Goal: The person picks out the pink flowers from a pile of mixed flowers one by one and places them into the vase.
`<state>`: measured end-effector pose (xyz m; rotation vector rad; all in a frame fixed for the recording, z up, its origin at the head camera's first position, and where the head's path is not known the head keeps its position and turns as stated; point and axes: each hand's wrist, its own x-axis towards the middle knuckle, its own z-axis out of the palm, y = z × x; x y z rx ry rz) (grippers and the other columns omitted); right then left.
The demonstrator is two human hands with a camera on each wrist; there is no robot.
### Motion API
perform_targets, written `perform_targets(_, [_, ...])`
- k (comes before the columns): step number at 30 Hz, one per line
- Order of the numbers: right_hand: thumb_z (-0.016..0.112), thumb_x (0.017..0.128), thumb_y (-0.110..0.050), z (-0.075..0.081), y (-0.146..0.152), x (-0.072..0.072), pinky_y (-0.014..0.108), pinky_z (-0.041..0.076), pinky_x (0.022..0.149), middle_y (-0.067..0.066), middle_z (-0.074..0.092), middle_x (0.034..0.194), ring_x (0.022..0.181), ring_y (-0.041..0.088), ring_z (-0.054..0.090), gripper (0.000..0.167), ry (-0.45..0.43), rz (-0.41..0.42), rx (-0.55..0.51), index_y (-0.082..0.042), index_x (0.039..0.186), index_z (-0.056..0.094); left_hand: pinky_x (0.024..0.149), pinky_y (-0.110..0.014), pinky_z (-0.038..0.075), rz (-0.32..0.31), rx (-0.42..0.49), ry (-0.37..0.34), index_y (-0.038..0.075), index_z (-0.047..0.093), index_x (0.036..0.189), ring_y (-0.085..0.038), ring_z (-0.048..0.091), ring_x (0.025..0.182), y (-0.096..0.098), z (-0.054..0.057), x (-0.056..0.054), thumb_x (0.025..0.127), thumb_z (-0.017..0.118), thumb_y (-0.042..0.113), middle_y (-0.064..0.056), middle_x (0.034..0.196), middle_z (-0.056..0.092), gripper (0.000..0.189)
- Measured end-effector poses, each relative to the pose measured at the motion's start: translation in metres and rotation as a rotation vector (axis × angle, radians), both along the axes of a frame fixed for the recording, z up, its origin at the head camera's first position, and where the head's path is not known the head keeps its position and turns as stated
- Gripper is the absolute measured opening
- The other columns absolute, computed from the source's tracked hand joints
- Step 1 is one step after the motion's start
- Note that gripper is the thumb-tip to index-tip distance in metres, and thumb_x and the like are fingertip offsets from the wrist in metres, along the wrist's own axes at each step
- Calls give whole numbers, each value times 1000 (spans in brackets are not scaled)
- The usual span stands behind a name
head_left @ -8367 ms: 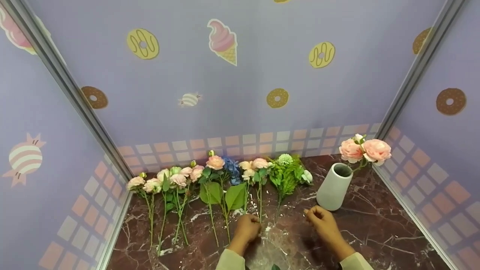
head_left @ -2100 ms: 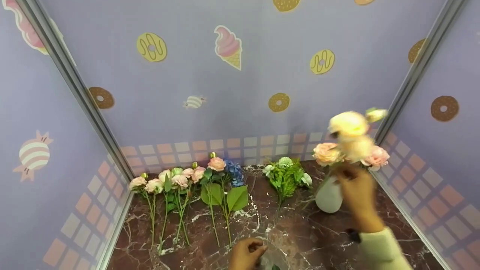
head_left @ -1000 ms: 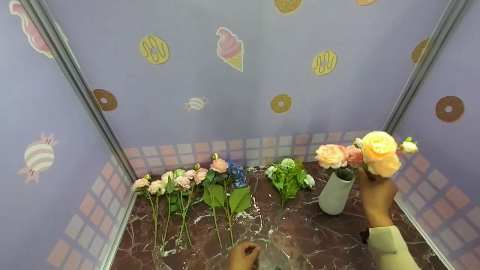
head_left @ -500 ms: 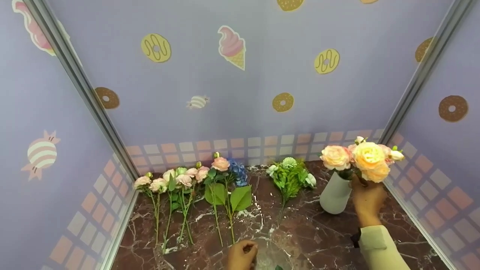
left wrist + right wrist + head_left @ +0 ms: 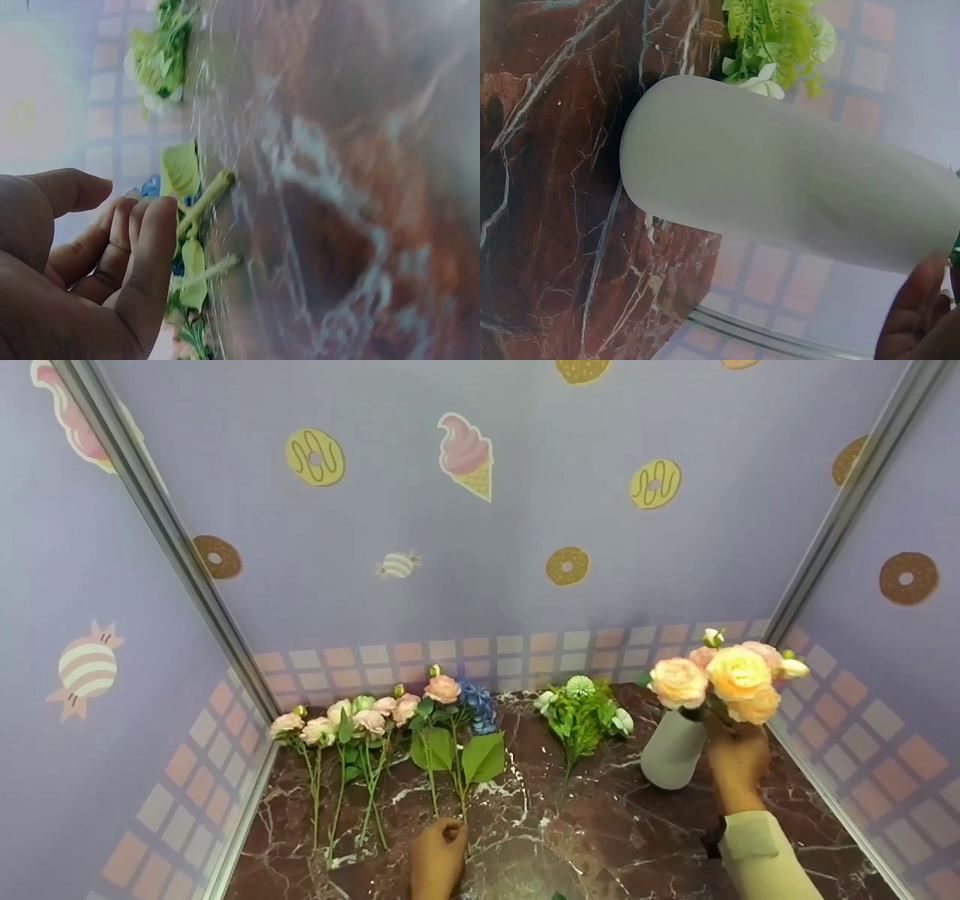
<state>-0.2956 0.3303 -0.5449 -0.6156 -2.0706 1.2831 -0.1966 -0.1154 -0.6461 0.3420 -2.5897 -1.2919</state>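
At the right, my right hand (image 5: 739, 761) is up against the mouth of the white vase (image 5: 670, 757), its fingers curled round the stem just under a yellow artificial rose (image 5: 739, 671). That stem is mostly hidden by the hand. Pink roses (image 5: 679, 682) stand in the same vase. In the right wrist view the fingers (image 5: 915, 311) meet the vase near its rim. My left hand (image 5: 439, 851) is low over the table by the stem ends of a blue hydrangea (image 5: 478, 705) and a pink rose. In the left wrist view its thumb and fingers are apart, beside a cut stem (image 5: 214, 191).
Pale pink flowers (image 5: 319, 731) lie in a row at the left, stems toward me. A green leafy bunch with white blooms (image 5: 579, 720) lies between the row and the vase. Patterned walls (image 5: 525, 585) enclose the marble-look table (image 5: 517, 870) on three sides.
Over the last seconds my right hand has carried the yellow rose to the vase and brought it down at the mouth. My left hand has just shifted left toward the hydrangea stem.
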Motion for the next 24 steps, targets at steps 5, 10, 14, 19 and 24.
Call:
perform_targets(5, [77, 107, -23, 3, 5, -2, 18, 48, 63, 16, 74, 117, 69, -7, 56, 34, -10, 67, -52, 7, 121, 82, 75, -43, 64, 11, -22, -9, 8, 85, 98, -16, 75, 79, -4, 3, -1, 94, 85, 12, 0, 85, 82, 5])
perform_targets(10, [78, 106, -23, 2, 10, -3, 21, 48, 54, -8, 70, 90, 61, -1, 57, 32, 1, 75, -70, 6, 119, 83, 76, -46, 66, 46, -96, -35, 7, 85, 101, -21, 77, 80, -13, -2, -7, 93, 87, 10, -2, 87, 82, 8])
perform_targets(14, [78, 106, -24, -1, 12, -3, 22, 48, 52, -14, 63, 84, 59, 0, 56, 34, -13, 81, -73, 7, 119, 81, 77, -50, 66, 84, -142, -88, 5, 85, 105, -26, 78, 84, -21, -3, -13, 92, 89, 10, -6, 91, 81, 15])
perform_targets(19, [78, 106, -22, -1, 13, -2, 21, 49, 49, -21, 60, 74, 53, 0, 56, 34, 6, 108, -99, 10, 120, 80, 77, -54, 66, 117, -190, -159, 7, 83, 108, -32, 79, 88, -30, -7, -21, 93, 90, 15, -11, 96, 80, 18])
perform_targets(24, [78, 107, -25, -2, 13, 0, 23, 50, 48, -17, 66, 76, 52, 2, 59, 38, -4, 128, -99, 10, 121, 79, 77, -56, 66, 118, -195, -200, 8, 82, 106, -34, 82, 90, -35, -12, -24, 92, 91, 15, -11, 97, 85, 18])
